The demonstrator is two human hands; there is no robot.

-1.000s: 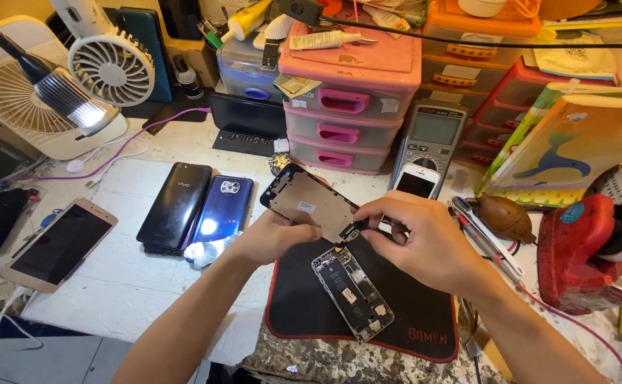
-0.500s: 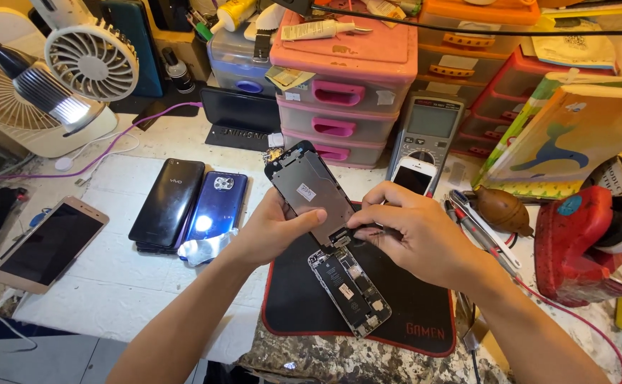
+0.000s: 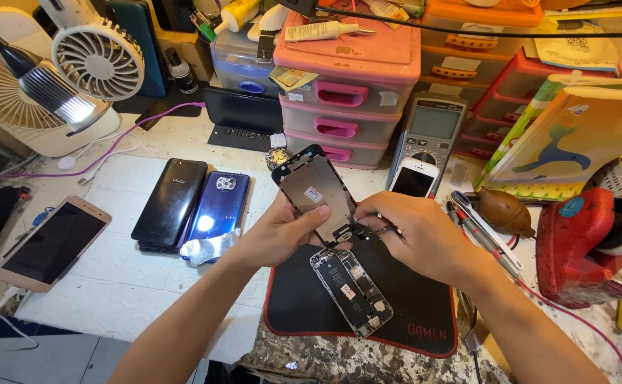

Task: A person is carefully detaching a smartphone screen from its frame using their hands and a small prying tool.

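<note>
My left hand holds a detached phone screen panel, tilted up with its metal back facing me. My right hand pinches a thin tool at the panel's lower edge, where it meets the opened phone body. The phone body lies face-open, showing its battery and boards, on a black mat with a red rim. Both hands hover just above the mat's upper edge.
Left of the mat lie a black phone, a blue phone and a gold-edged phone. A white phone leans on a multimeter. Pink drawers, fans, a lamp and a red tool surround the work.
The screen panel has tilted more upright and nearer to the centre, and my right hand has closed in on its lower edge. The view has shifted slightly.
</note>
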